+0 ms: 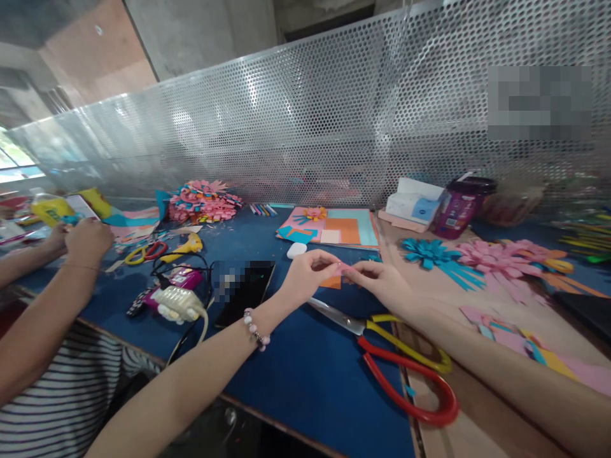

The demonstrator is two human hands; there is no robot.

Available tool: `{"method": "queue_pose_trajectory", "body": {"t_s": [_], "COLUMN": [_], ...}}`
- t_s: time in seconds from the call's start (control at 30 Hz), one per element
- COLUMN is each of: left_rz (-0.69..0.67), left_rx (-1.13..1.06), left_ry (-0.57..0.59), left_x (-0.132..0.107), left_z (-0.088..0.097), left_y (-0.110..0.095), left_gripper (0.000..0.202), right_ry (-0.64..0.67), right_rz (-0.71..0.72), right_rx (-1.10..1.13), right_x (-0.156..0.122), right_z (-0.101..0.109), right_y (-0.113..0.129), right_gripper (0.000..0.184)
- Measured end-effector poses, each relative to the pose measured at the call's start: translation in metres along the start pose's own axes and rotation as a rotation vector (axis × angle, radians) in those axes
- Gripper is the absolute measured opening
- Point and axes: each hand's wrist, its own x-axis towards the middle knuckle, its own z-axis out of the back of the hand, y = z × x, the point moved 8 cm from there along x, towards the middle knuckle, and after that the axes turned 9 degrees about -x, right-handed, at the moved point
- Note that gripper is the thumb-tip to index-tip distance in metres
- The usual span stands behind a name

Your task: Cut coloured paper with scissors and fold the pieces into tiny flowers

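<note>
Both my hands meet over the blue table, pinching a small piece of pink paper (pixel 342 268) between the fingertips. My left hand (pixel 310 275), with a beaded bracelet (pixel 256 329) on its wrist, is closed on the paper's left side. From the right, my right hand (pixel 382 283) grips the other side. Much of the paper is hidden by the fingers. Under them lies an orange paper piece (pixel 332 282). Scissors (pixel 356 326) with red and yellow handles rest just below my hands, partly under my right forearm. A white oval object (pixel 296 250) sits beyond my left hand.
A phone (pixel 245 296) and a white plug (pixel 179 304) with cables lie left. Coloured paper sheets (pixel 351 224) stand behind. Blue (pixel 429 253) and pink paper flowers (pixel 494 257), a purple cup (pixel 461 207) and tissues (pixel 415 202) are right. A co-worker's hands (pixel 88 238) work far left.
</note>
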Motion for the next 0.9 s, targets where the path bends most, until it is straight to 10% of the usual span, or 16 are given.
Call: {"method": "queue_pose_trajectory", "body": {"t_s": [0.9], "left_rz": [0.016], "left_rx": [0.091], "left_ry": [-0.01], "left_x": [-0.004], "left_z": [-0.001], "left_y": [-0.003], "left_gripper": [0.018], "right_ry": [0.039], "right_rz": [0.04], "right_rx": [-0.02], "right_x": [-0.001], "right_z": [-0.004], "right_y": [0.007], "right_gripper": [0.036]}}
